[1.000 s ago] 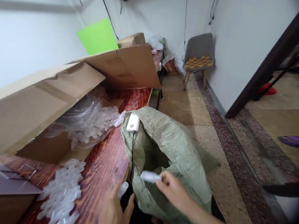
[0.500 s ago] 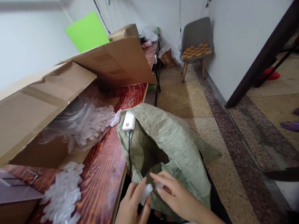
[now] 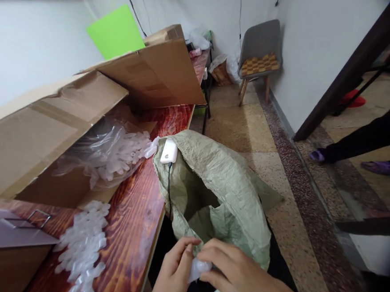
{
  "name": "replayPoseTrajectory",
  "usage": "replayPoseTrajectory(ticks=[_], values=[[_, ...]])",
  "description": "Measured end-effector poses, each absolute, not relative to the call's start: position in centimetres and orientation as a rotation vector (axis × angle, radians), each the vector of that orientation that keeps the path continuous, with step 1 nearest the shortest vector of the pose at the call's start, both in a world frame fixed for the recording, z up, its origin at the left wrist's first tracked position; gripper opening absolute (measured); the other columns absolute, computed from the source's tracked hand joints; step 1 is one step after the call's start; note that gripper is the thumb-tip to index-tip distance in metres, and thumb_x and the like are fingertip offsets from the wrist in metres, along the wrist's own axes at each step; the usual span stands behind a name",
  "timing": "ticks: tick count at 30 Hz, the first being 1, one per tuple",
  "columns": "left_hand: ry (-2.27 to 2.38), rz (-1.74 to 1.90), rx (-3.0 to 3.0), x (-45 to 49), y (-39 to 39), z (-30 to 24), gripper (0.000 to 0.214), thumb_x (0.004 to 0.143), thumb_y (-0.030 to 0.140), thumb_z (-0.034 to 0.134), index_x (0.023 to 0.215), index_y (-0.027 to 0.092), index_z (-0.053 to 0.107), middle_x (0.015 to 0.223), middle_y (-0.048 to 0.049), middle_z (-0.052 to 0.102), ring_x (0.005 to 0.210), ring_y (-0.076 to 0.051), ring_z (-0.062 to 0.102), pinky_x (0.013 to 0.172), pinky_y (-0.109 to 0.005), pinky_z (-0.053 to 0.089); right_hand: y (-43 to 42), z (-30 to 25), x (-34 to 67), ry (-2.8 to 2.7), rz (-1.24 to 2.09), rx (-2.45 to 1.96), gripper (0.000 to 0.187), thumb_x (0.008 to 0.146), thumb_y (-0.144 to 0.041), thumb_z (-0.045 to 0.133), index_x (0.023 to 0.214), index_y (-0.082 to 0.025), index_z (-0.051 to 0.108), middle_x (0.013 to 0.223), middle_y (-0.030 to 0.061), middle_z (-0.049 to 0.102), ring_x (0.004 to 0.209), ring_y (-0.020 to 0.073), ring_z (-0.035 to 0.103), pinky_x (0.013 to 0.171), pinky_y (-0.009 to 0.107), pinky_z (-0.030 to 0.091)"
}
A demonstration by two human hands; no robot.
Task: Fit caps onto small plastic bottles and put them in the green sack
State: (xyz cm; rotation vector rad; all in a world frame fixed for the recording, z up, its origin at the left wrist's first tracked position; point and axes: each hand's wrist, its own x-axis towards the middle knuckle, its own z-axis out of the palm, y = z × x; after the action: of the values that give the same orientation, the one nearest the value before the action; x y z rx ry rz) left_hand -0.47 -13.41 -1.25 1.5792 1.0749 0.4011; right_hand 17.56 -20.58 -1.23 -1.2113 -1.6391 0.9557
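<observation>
Low in the view, my left hand (image 3: pixel 176 269) and my right hand (image 3: pixel 233 271) meet in front of the sack. Between them is a small translucent white plastic piece (image 3: pixel 200 269), partly hidden by my fingers. Both hands are closed on it, the right from above with thumb and fingers. Just beyond lies the wide mouth of a pale green woven sack (image 3: pixel 226 175). A loose pile of similar translucent pieces (image 3: pixel 84 240) rests on the red wood-grain table (image 3: pixel 132 230) to the left.
An open cardboard box (image 3: pixel 49 127) on the table holds a clear bag (image 3: pixel 114 153) of similar pieces. A white power bank (image 3: pixel 169 152) with a black cable sits on the sack's rim. A grey chair (image 3: pixel 260 48) stands behind. A person's legs (image 3: pixel 366 135) show in the doorway.
My hands have come together, and the right hand now grips the piece that the left held. The view has shifted slightly. A person's legs have come further into the doorway.
</observation>
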Motion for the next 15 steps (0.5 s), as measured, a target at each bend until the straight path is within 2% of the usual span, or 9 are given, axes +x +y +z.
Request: replayPoseTrajectory(ticks=[2,4,5,7,9,10,11,13,15], values=[[1.086,0.52,1.773,-0.6,-13.8,-0.9,0.038,0.101,0.046,0.04,0.107,0.017,0.063,0.085,-0.0046,0.067,0.067,-0.015,0.061,0.056,-0.021,0.046,-20.8,-1.6,17.1,-1.616,0.95,-1.329,0.018,0.089,-0.02,0.068,0.104,-0.02,0.06,0.096,0.0014,0.063,0.088,0.016,0.061,0.079,0.024,0.044],[1.07,0.646,2.011,-0.6,-14.3,-0.3,0.027,0.102,0.034,0.039,0.112,0.019,0.06,0.081,-0.0018,0.067,0.064,-0.014,0.062,0.057,-0.021,0.046,-21.0,-1.9,16.7,-1.595,0.9,-1.393,0.018,0.091,-0.034,0.067,0.1,-0.02,0.061,0.087,0.0,0.064,0.079,0.0157,0.06,0.071,0.025,0.042],[1.045,0.704,2.142,-0.5,-14.5,0.1,0.024,0.102,0.027,0.039,0.114,0.021,0.058,0.079,-0.0005,0.067,0.06,-0.013,0.062,0.056,-0.02,0.046,-21.0,-1.9,16.5,-1.589,0.86,-1.4,0.023,0.094,-0.043,0.061,0.095,-0.019,0.061,0.081,-0.0001,0.063,0.074,0.0157,0.059,0.068,0.026,0.04],[0.955,0.791,2.419,-0.4,-14.7,0.8,0.023,0.099,0.017,0.04,0.118,0.022,0.053,0.073,0.001,0.066,0.055,-0.012,0.061,0.054,-0.021,0.046,-21.0,-1.9,16.3,-1.572,0.8,-1.423,0.046,0.1,-0.056,0.041,0.077,-0.019,0.057,0.067,-0.0006,0.057,0.063,0.0147,0.056,0.06,0.027,0.036],[0.824,0.844,2.646,-0.2,-14.5,1.4,0.027,0.096,0.011,0.042,0.12,0.02,0.051,0.073,-0.0004,0.068,0.056,-0.013,0.064,0.055,-0.021,0.048,-21.2,-1.4,16.4,-1.551,0.803,-1.452,0.063,0.102,-0.06,0.022,0.062,-0.019,0.048,0.056,-0.0015,0.048,0.054,0.0132,0.051,0.054,0.028,0.031],[0.77,0.852,2.711,-0.2,-14.3,1.6,0.028,0.094,0.009,0.043,0.12,0.018,0.051,0.074,-0.0011,0.068,0.057,-0.014,0.065,0.056,-0.022,0.049,-21.4,-1.0,16.6,-1.539,0.811,-1.462,0.066,0.102,-0.063,0.017,0.061,-0.019,0.047,0.055,-0.0017,0.047,0.052,0.013,0.05,0.053,0.028,0.03],[0.735,0.851,2.737,-0.3,-14.0,1.8,0.029,0.093,0.008,0.044,0.12,0.017,0.051,0.073,-0.0008,0.068,0.056,-0.013,0.065,0.055,-0.021,0.049,-21.6,-0.5,16.9,-1.533,0.789,-1.465,0.069,0.1,-0.067,0.015,0.066,-0.019,0.052,0.056,-0.0016,0.049,0.052,0.0134,0.051,0.053,0.028,0.031],[0.733,0.85,2.698,-0.5,-13.6,2.1,0.03,0.091,0.007,0.044,0.119,0.016,0.051,0.077,-0.0005,0.069,0.058,-0.011,0.066,0.056,-0.019,0.05,-22.2,0.5,17.6,-1.6,0.65,-1.459,0.07,0.096,-0.073,0.018,0.094,-0.019,0.062,0.068,0.001,0.06,0.061,0.0165,0.059,0.058,0.028,0.039],[0.775,0.852,2.621,-0.8,-13.5,2.4,0.03,0.091,0.008,0.045,0.118,0.019,0.053,0.081,0.0014,0.07,0.061,-0.01,0.067,0.059,-0.016,0.051,-22.8,1.2,18.2,-1.782,0.411,-1.415,0.064,0.099,-0.068,0.022,0.122,-0.019,0.056,0.083,0.0051,0.068,0.074,0.0199,0.065,0.068,0.03,0.046]])
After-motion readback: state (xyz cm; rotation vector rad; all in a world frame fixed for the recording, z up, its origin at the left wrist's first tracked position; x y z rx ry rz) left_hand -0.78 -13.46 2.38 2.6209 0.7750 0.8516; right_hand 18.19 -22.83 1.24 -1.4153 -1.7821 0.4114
